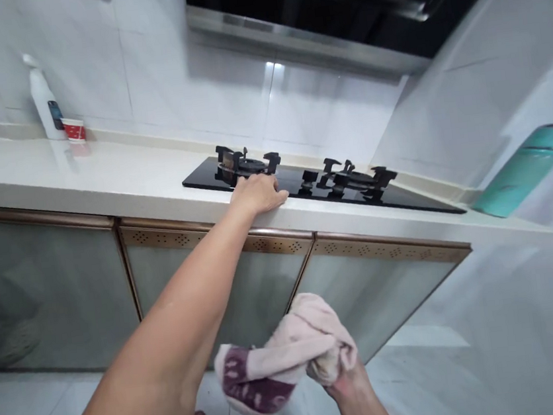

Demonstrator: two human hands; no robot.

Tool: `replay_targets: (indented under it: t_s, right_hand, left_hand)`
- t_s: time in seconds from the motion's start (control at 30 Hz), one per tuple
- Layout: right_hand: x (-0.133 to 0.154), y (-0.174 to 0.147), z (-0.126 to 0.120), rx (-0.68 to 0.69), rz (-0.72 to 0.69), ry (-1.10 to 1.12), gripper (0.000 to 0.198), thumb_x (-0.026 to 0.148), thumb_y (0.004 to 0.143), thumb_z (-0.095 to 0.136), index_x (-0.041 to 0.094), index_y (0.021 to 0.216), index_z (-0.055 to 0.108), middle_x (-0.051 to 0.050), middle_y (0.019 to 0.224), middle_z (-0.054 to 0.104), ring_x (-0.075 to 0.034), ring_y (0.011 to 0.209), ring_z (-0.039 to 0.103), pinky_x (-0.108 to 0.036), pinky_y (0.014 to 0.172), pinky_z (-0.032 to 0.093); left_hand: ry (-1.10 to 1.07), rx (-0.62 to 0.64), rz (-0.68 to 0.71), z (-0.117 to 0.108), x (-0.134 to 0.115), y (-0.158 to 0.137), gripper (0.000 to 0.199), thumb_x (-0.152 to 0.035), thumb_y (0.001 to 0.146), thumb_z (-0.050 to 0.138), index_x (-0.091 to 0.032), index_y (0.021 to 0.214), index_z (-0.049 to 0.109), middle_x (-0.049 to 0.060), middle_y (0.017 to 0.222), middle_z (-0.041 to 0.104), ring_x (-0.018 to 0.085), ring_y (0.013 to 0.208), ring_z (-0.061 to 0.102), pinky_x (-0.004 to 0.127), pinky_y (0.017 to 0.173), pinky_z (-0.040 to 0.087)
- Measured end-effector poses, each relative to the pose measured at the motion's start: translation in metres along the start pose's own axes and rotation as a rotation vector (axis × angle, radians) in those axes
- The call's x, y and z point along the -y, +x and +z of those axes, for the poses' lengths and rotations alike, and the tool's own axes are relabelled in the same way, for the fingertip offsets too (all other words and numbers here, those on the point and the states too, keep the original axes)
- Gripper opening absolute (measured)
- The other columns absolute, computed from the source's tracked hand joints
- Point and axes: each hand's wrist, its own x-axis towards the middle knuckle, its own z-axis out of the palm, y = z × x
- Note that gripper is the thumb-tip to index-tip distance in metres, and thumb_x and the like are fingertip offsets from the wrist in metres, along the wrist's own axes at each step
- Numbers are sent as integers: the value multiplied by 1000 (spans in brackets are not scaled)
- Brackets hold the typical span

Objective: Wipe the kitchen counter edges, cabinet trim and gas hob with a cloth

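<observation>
My left hand [257,195] reaches out to the front edge of the black glass gas cooktop [293,182] and rests palm down there, thumb stretched to the right. Just past its fingers stands the left burner [250,164] with its black pan supports; the fingertips are partly hidden. Lower down, in front of the cabinet doors, a bunched pink towel [296,342] with a purple patterned end hangs from my right hand [344,383]. Folds of the towel cover most of that hand's fingers.
A white bottle [45,100] and a red paper cup [74,130] stand at the back left of the white countertop [117,169]. At the right end is a teal flask [524,169]. A dark range hood [313,3] overhangs the cooktop. Cabinet doors [385,288] run below.
</observation>
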Motion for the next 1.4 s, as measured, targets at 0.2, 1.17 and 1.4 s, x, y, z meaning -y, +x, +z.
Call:
replay_targets:
  t_s: [0.2,1.17,1.4]
  right_hand:
    - [103,1,-43,-206,10,277,20,40,76,67,25,90,72,-5,84,74,-21,74,71,-37,70,64]
    - [263,154,66,-144,-628,-1609,64,66,94,46,33,147,53,-15,140,55,-37,125,52,-54,102,40]
    - [272,163,40,-42,-687,-1543,62,67,93,44,29,139,60,-12,134,60,-31,122,55,-42,99,45]
  left_hand:
    - [9,18,2,-4,2,-3,52,-51,88,46,-21,122,70,13,134,68,34,127,58,50,110,37]
    - [54,-2,-26,-5,5,0,50,-55,88,47,-25,120,71,9,135,69,30,127,60,44,108,43]
    - [95,31,-22,-6,7,3,52,-55,88,46,-27,124,69,4,137,68,29,129,59,41,108,44]
